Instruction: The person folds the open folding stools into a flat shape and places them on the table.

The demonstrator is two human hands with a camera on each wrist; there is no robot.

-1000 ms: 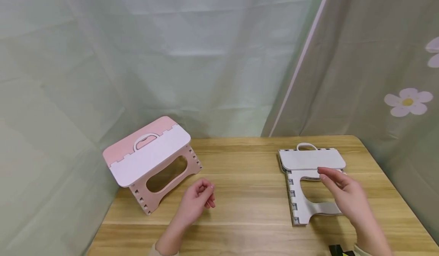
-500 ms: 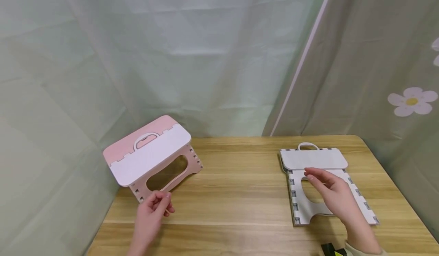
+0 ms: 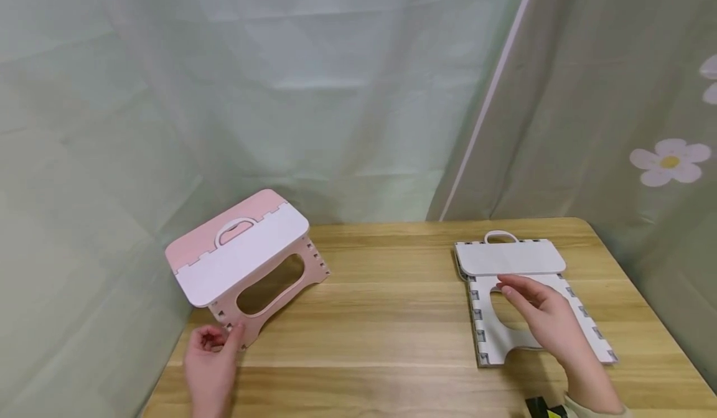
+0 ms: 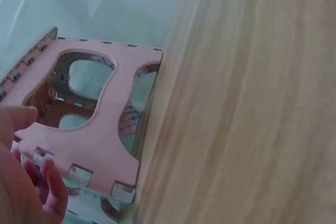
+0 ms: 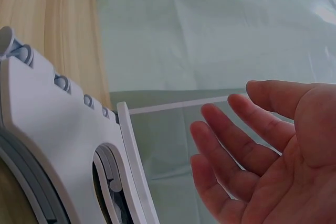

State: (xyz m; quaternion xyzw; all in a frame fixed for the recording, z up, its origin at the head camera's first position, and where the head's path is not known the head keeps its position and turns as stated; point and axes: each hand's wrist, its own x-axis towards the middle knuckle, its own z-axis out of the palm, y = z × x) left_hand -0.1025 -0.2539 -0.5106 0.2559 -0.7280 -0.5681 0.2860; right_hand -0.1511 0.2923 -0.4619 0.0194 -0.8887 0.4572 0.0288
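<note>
A pink folding step stool (image 3: 263, 300) with a white-and-pink top stands unfolded at the left of the table. My left hand (image 3: 211, 362) is right at its near leg, and the thumb overlaps the leg's lower corner in the head view. From the left wrist view, thumb and fingers of the left hand (image 4: 26, 166) stand apart beside the pink leg panel (image 4: 110, 145). On the right lies a white folding stool (image 3: 510, 259), folded flat. Above its lower part hovers my right hand (image 3: 540, 318), fingers loosely bent and holding nothing; the right wrist view shows its palm (image 5: 273, 182).
A wooden table (image 3: 381, 343) carries both stools, set well apart. Pale green curtains (image 3: 347, 94) hang close behind and along both sides. A black and yellow object (image 3: 542, 407) shows by the right wrist at the bottom edge.
My left hand has moved leftward from mid-table to the pink stool's near leg. My right hand has shifted slightly left over the white stool. Both stools stay in place.
</note>
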